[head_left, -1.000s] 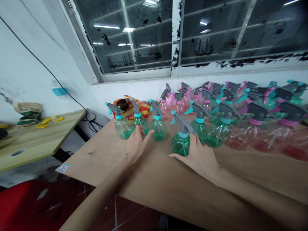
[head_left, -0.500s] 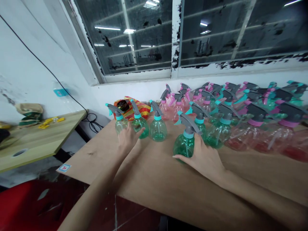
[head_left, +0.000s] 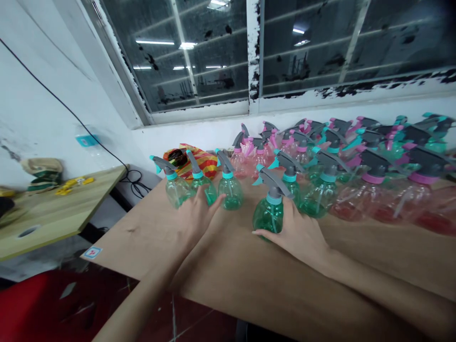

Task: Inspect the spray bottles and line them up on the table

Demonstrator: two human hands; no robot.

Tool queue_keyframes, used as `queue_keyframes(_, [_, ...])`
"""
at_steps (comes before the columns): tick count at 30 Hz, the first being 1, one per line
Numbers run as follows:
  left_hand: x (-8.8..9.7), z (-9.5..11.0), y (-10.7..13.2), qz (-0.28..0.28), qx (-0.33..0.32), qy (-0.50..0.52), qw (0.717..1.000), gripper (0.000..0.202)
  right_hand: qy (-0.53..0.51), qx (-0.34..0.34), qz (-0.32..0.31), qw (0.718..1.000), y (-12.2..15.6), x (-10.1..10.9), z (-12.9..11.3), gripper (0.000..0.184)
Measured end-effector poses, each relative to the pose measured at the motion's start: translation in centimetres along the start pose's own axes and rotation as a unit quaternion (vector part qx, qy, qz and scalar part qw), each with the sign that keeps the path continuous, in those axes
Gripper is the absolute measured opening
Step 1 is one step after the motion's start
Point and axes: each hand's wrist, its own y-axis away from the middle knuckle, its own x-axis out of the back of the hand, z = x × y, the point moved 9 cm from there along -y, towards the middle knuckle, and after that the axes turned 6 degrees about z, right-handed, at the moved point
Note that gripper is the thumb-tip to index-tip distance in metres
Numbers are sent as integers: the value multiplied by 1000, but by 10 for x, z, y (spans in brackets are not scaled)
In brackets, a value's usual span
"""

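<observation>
My right hand (head_left: 302, 232) is wrapped round the side of a green spray bottle (head_left: 268, 218), which stands upright on the brown table with its teal nozzle to the left. My left hand (head_left: 195, 213) holds nothing; its thumb and index finger are apart, in front of a row of green spray bottles with teal collars and grey triggers. This hand partly hides the middle bottle (head_left: 207, 186) and the lower right of the leftmost bottle (head_left: 174, 191). Just right of the thumb stands the third bottle (head_left: 232, 194).
Many pink and green spray bottles (head_left: 374, 194) crowd the table's right and back, below the window. A striped red and yellow bag (head_left: 199, 161) lies behind the row. On the left are a wooden desk (head_left: 67, 204) with yellow pieces, a black cable (head_left: 137, 183) and something red (head_left: 32, 304).
My left hand has come away from the leftmost bottle, moving right and nearer to me. My right hand stays round its bottle. The view has shifted slightly.
</observation>
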Motion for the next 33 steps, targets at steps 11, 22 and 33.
queue_keyframes(11, [-17, 34, -25, -16, -22, -6, 1000, 63, -4, -7, -35, 999, 8, 6, 9, 96])
queue_keyframes(22, [-11, 32, -25, 14, 35, -58, 998, 65, -4, 2, -38, 999, 21, 26, 17, 94])
queue_keyframes(33, [0, 70, 51, -32, -63, 138, 988, 54, -18, 7, -36, 999, 33, 47, 35, 95])
